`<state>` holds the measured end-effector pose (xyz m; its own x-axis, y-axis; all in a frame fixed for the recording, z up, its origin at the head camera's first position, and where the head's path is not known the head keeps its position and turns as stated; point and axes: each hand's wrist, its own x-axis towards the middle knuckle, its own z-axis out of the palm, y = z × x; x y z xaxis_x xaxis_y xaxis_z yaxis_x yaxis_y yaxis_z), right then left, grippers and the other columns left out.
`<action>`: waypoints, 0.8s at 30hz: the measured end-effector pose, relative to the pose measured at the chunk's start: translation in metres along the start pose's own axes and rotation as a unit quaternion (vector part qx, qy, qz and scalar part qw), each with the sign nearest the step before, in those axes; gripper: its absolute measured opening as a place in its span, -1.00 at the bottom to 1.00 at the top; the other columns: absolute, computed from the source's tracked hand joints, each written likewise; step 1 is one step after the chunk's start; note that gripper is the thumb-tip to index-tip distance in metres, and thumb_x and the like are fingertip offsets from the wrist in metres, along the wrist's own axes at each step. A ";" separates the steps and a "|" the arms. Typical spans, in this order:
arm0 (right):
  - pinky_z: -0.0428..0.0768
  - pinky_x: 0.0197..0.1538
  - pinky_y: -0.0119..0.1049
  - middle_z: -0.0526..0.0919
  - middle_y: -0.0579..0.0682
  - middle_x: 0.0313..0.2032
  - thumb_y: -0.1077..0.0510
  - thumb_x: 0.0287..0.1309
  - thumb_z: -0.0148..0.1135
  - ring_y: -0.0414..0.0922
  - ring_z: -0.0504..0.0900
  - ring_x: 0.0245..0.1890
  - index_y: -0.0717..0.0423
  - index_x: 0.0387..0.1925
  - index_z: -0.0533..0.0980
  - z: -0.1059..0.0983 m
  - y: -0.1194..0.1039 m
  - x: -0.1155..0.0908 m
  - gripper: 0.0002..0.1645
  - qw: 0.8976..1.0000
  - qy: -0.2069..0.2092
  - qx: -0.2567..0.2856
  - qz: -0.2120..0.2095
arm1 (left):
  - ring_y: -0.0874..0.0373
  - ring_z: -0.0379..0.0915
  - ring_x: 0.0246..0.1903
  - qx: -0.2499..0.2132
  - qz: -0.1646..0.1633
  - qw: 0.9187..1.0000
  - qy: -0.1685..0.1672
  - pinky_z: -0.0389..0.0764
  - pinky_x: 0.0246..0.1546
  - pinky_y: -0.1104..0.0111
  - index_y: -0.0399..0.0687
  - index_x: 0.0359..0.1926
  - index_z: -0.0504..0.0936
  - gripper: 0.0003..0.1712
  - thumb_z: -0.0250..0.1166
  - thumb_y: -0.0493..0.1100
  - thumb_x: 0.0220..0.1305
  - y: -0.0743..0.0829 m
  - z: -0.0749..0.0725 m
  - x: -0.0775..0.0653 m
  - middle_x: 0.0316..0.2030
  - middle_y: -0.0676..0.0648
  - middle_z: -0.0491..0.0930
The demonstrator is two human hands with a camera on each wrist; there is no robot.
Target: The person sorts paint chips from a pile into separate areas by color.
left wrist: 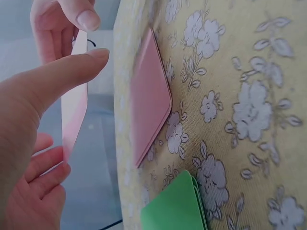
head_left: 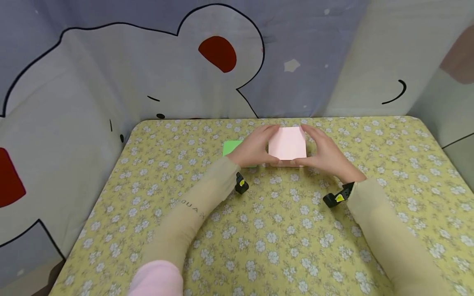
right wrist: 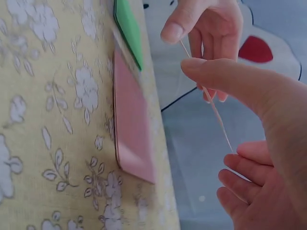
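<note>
Between my two hands is a thin, pale pink square sheet (head_left: 287, 143), raised above the table. My left hand (head_left: 255, 149) holds its left side, thumb at the near edge and fingertips at the far corner. On the opposite side my right hand (head_left: 324, 154) holds it the same way. Seen nearly edge-on in the left wrist view, the sheet (left wrist: 74, 115) bends slightly. A flat pink square (left wrist: 152, 100) with rounded corners lies on the cloth below it. Next to that is a flat green square (head_left: 231, 146), partly covered by my left hand in the head view; its edge shows layers.
A yellow cloth with white flowers (head_left: 274, 246) covers the table. Behind it hangs a curtain (head_left: 296, 90) with cartoon shapes, which also runs along the left and right sides. Small black cameras (head_left: 241, 183) are strapped at both wrists.
</note>
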<state>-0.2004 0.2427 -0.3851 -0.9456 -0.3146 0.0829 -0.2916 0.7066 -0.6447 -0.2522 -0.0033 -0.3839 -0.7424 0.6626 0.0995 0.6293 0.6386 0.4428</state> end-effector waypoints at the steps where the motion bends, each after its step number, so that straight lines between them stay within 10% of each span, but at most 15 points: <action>1: 0.23 0.34 0.40 0.03 0.23 0.55 0.00 0.07 0.58 0.28 0.04 0.50 0.10 0.62 0.01 0.001 0.003 0.002 0.26 1.000 -0.001 0.004 0.009 | 0.04 0.16 0.42 -0.001 -0.006 1.000 -0.003 0.29 0.38 0.33 -0.18 0.58 0.11 0.22 0.60 0.09 0.06 -0.001 0.001 0.003 0.49 -0.11 0.21; 24: 0.15 0.44 0.27 0.15 0.28 0.50 -0.22 -0.04 0.62 0.25 0.06 0.50 0.29 0.52 0.17 0.031 0.036 0.011 0.29 0.999 -0.028 -0.002 0.037 | 0.02 0.16 0.42 -0.036 -0.055 0.995 -0.072 0.25 0.41 0.29 -0.08 0.61 0.09 0.20 0.53 0.21 0.13 -0.015 0.040 0.014 0.48 -0.12 0.23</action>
<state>-0.2170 0.2447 -0.4313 -0.9550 -0.2964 -0.0087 -0.2213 0.7321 -0.6443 -0.2628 0.0120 -0.4252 -0.7620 0.6427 -0.0794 0.5243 0.6843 0.5067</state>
